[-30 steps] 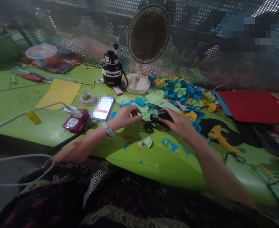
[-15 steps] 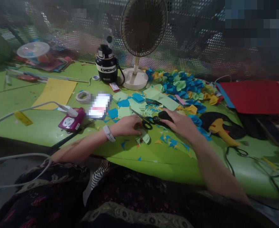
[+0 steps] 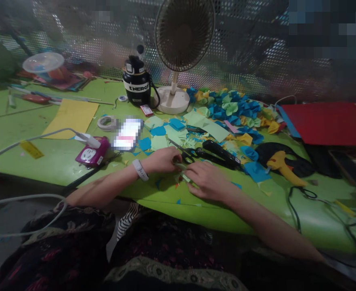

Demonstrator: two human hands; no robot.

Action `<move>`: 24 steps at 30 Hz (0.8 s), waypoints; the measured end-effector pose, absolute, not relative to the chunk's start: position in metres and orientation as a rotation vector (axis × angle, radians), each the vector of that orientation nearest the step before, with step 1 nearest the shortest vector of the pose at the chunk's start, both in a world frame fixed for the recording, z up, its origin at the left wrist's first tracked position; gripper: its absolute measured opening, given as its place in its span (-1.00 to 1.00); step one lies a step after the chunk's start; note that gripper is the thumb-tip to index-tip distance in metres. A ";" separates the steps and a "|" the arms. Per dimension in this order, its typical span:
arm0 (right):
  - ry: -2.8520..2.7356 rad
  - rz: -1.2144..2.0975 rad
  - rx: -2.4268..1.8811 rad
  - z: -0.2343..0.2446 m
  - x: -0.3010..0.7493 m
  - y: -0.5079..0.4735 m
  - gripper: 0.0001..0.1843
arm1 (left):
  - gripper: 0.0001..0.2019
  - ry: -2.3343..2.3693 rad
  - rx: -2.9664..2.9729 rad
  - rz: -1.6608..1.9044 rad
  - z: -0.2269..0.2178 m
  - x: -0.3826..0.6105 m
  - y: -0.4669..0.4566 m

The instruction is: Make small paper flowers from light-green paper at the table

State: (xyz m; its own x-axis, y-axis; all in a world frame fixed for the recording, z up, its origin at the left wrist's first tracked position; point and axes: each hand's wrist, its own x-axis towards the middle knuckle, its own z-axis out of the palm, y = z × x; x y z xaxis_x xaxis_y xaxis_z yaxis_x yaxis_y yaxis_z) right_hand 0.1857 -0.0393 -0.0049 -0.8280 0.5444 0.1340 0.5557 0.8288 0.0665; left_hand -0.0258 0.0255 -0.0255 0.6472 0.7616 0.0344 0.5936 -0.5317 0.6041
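Note:
My left hand [image 3: 162,159], with a white band on its wrist, rests on the green table [image 3: 45,161], its fingers curled and pinched on a small light green paper piece [image 3: 182,174]. My right hand [image 3: 208,182] lies just right of it, fingertips closed on the same piece. Black-handled scissors [image 3: 187,152] lie right behind my hands. A black stapler [image 3: 222,152] lies free on the table to the right of the scissors.
A yellow glue gun [image 3: 282,165] and its black cord lie at the right. A phone [image 3: 126,135], a pink power strip [image 3: 91,155], a tape roll [image 3: 105,122], a black jug [image 3: 137,85] and a fan [image 3: 172,101] stand behind. Folded paper shapes [image 3: 232,109] and red paper [image 3: 326,123] lie far right.
My right hand let go of the black stapler and came back to the green paper piece. My left hand moved from the scissors down to that piece.

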 end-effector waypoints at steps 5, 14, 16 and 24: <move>-2.819 -0.354 -0.811 -0.014 0.186 -0.039 -0.81 | -0.78 1.060 2.308 0.337 -0.023 -0.025 0.025; -2.497 -0.562 -0.590 0.005 0.210 -0.035 -0.70 | -0.60 1.093 1.549 0.678 0.007 -0.030 0.027; -2.509 -0.561 -0.559 0.008 0.214 -0.034 -0.66 | -0.55 0.963 1.332 0.512 0.010 -0.030 0.026; -2.272 -0.265 -0.722 0.005 0.210 -0.029 -0.68 | -0.81 0.816 1.168 0.495 0.000 -0.025 0.022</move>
State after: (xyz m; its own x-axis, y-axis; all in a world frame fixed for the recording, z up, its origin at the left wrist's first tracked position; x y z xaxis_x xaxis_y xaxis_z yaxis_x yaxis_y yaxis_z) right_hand 0.2103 -0.0294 0.0052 -0.5792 0.4201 0.6986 0.5699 0.8214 -0.0216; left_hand -0.0246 0.0219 -0.0001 0.6248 0.7201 -0.3019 0.0655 0.3369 0.9393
